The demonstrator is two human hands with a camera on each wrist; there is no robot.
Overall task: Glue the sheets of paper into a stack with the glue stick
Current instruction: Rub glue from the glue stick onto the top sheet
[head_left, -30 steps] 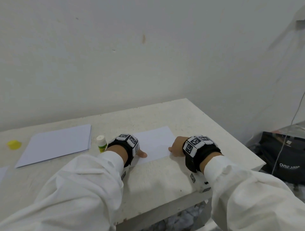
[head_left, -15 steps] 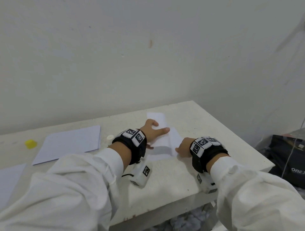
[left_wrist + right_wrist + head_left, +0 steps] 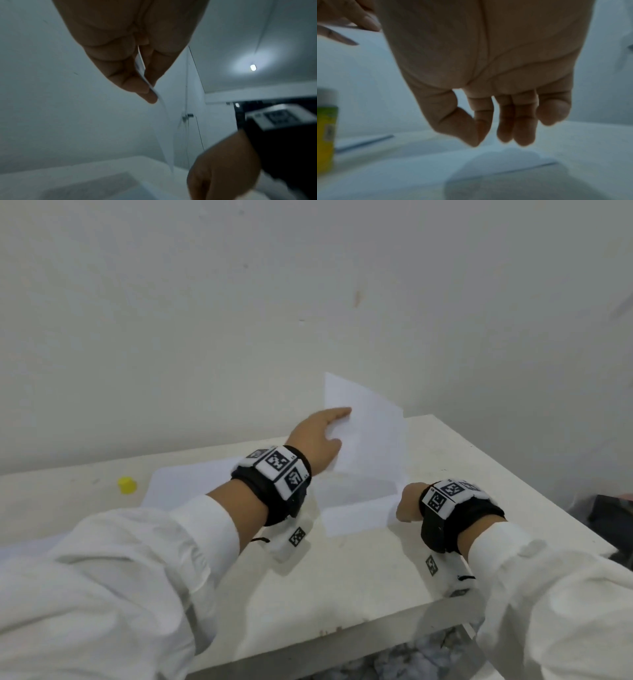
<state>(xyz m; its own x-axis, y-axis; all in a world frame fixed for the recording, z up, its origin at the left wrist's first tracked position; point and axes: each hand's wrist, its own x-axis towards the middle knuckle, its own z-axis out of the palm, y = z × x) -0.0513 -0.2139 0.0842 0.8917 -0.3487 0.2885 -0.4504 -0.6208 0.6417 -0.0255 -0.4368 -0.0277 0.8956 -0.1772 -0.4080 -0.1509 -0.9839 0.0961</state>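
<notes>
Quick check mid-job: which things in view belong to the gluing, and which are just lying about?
Job:
- lifted sheet, pinched by left hand
- sheet on table, beside right hand
- paper pile
- glue stick
- yellow cap, probably the glue's

Lying about:
- black bag right of table
- crumpled stuff underneath

The left hand (image 3: 317,440) is raised above the table with thumb and fingers pinched together, while the right hand (image 3: 407,503) rests low, its fingers (image 3: 515,121) relaxed and slightly curled downward.
</notes>
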